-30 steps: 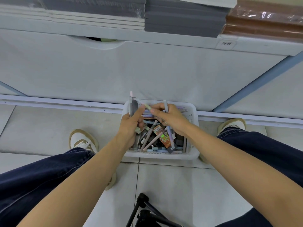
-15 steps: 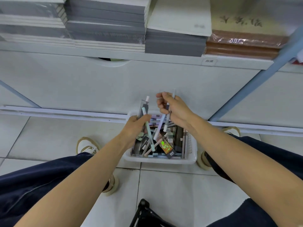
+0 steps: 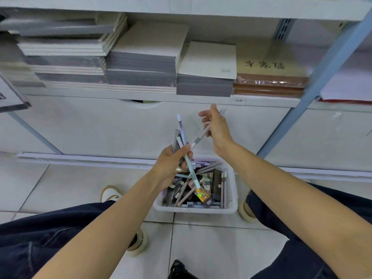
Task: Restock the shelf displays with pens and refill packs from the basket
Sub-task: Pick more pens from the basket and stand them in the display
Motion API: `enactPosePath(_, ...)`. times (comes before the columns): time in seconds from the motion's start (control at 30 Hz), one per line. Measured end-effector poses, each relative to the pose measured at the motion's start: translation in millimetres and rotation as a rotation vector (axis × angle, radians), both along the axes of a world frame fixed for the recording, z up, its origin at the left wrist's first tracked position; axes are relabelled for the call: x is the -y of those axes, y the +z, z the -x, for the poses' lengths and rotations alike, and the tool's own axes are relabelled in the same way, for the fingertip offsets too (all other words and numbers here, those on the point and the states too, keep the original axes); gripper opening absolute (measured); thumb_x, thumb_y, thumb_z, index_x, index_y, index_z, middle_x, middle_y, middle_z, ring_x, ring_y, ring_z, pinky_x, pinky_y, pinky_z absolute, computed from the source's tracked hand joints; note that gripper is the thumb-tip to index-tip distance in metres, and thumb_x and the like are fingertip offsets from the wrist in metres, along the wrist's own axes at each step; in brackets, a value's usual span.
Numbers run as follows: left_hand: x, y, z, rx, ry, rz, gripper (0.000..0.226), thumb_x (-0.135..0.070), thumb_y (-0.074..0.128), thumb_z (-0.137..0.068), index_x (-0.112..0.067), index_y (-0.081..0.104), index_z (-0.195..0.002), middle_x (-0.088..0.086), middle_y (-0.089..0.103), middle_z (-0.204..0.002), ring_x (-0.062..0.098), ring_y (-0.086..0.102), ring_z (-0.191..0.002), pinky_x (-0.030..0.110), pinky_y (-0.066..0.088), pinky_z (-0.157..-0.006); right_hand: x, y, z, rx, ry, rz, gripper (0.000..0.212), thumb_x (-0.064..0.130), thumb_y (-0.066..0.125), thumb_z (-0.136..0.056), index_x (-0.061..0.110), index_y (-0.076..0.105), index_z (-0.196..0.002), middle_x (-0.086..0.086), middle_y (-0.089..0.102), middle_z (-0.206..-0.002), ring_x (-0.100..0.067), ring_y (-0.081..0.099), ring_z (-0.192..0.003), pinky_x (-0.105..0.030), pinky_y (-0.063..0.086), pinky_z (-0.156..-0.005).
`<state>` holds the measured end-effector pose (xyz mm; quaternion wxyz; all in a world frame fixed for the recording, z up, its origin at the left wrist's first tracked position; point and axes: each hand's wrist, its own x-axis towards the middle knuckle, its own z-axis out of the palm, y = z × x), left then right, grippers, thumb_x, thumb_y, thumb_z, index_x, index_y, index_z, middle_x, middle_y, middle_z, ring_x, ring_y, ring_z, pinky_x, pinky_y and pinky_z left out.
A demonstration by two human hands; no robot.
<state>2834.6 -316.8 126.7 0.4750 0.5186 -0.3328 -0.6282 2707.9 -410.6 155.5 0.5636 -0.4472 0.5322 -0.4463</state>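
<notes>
1. While the basket at six o'clock sits heaped with pens and refill packs, restocking looks barely begun.
2. Left hand grips a bunch of pens (plus a clear pack) above it.
3. Right hand, at one o'clock, loosely holds one grey pen; no pen display shows.

— Where are the hands?
— Both are above the white basket. The left hand grips a bunch of pens; the right hand, higher, holds one grey pen.
— Beyond the basket?
— Stacked notebooks.
</notes>
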Motion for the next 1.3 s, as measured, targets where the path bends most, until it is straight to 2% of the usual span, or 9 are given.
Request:
enactPosePath(0.07, 2.1, 8.9, -1.5, -0.084, 0.036, -0.002, 0.020, -0.022, 0.055, -0.098, -0.008, 0.061, -0.085, 0.000, 0.057, -0.067, 0.010, 0.037, -0.043, 0.019, 0.034, -0.042, -1.6, 9.2, 5.0, 0.014, 0.004, -0.013, 0.054, 0.049, 0.029, -0.102, 0.010, 0.059, -0.082, -0.004, 0.045, -0.070, -0.007, 0.037, -0.043, -0.020, 0.030, -0.041)
enactPosePath(0.13, 4.4, 18.1, -0.7, -0.110, 0.059, 0.002, 0.017, -0.021, 0.058, -0.096, -0.008, 0.064, -0.087, 0.000, 0.057, -0.067, 0.010, 0.035, -0.042, 0.018, 0.032, -0.041, -5.1, 17.6, 9.0, 0.066, 0.046, -0.001, 0.051, 0.047, 0.035, -0.102, 0.007, 0.058, -0.080, -0.004, 0.042, -0.061, -0.006, 0.031, -0.035, -0.019, 0.026, -0.035)
enactPosePath(0.23, 8.5, 33.5, -2.3, -0.080, 0.143, 0.033, 0.012, -0.017, 0.060, -0.095, -0.008, 0.064, -0.086, 0.002, 0.055, -0.067, 0.010, 0.033, -0.041, 0.017, 0.030, -0.039, -8.9, 31.1, 14.5, 0.132, 0.134, 0.038, 0.039, 0.037, 0.049, -0.100, 0.007, 0.057, -0.076, -0.004, 0.049, -0.057, -0.012, 0.044, -0.042, -0.021, 0.039, -0.042)
enactPosePath(0.4, 17.2, 68.1, -17.2, 0.060, 0.221, 0.143, 0.014, -0.011, 0.061, -0.093, -0.008, 0.065, -0.080, 0.004, 0.056, -0.067, 0.012, 0.033, -0.044, 0.020, 0.031, -0.043, -3.9, 60.8, 34.0, 0.293, 0.334, 0.060, 0.019, 0.022, 0.059, -0.095, 0.004, 0.063, -0.092, -0.011, 0.070, -0.082, -0.019, 0.069, -0.066, -0.025, 0.058, -0.064)
enactPosePath(0.67, 35.5, 151.9, -36.8, 0.230, 0.152, 0.312, 0.016, -0.020, 0.065, -0.092, -0.005, 0.067, -0.088, 0.000, 0.061, -0.064, 0.009, 0.041, -0.047, 0.019, 0.039, -0.047, -1.1, 117.6, 60.4, -0.232, 0.745, 0.234, 0.026, 0.008, 0.066, -0.088, 0.004, 0.067, -0.114, -0.013, 0.074, -0.100, -0.022, 0.072, -0.085, -0.024, 0.056, -0.073)
enactPosePath(0.87, 47.7, 199.7, -29.5, 0.157, 0.113, 0.389, 0.017, -0.020, 0.065, -0.091, -0.002, 0.065, -0.093, 0.001, 0.057, -0.062, 0.011, 0.036, -0.046, 0.018, 0.036, -0.043, 3.0, 156.9, 52.2, 0.031, 0.675, 0.270, 0.021, 0.008, 0.059, -0.093, -0.001, 0.061, -0.112, -0.018, 0.072, -0.103, -0.031, 0.070, -0.096, -0.032, 0.058, -0.081)
enactPosePath(1.0, 54.2, 219.9, -17.6, 0.253, 0.038, 0.424, 0.024, -0.024, 0.067, -0.089, -0.010, 0.061, -0.071, 0.013, 0.049, -0.068, 0.013, 0.037, -0.044, 0.021, 0.038, -0.045, 8.7, 179.8, 47.3, -0.003, 0.749, 0.309, 0.021, 0.014, 0.058, -0.094, 0.003, 0.064, -0.111, -0.015, 0.072, -0.107, -0.027, 0.070, -0.099, -0.030, 0.057, -0.083)
enactPosePath(1.13, 64.6, 238.7, -11.9, 0.257, 0.046, 0.503, 0.027, -0.023, 0.068, -0.088, -0.011, 0.062, -0.065, 0.000, 0.057, -0.053, 0.011, 0.042, -0.043, 0.021, 0.041, -0.048, 18.7, 198.4, 44.4, -0.074, 0.787, 0.390, 0.024, 0.017, 0.056, -0.097, 0.005, 0.065, -0.115, -0.013, 0.071, -0.111, -0.027, 0.067, -0.106, -0.035, 0.055, -0.089)
enactPosePath(1.3, 79.7, 258.2, -9.5, 0.304, 0.009, 0.594, 0.026, -0.024, 0.071, -0.087, -0.014, 0.066, -0.064, 0.001, 0.058, -0.058, 0.009, 0.041, -0.042, 0.018, 0.037, -0.045, 30.6, 236.8, 39.8, -0.112, 0.474, 0.585, 0.022, 0.026, 0.061, -0.093, 0.011, 0.067, -0.108, -0.001, 0.074, -0.095, -0.016, 0.070, -0.087, -0.033, 0.058, -0.076)
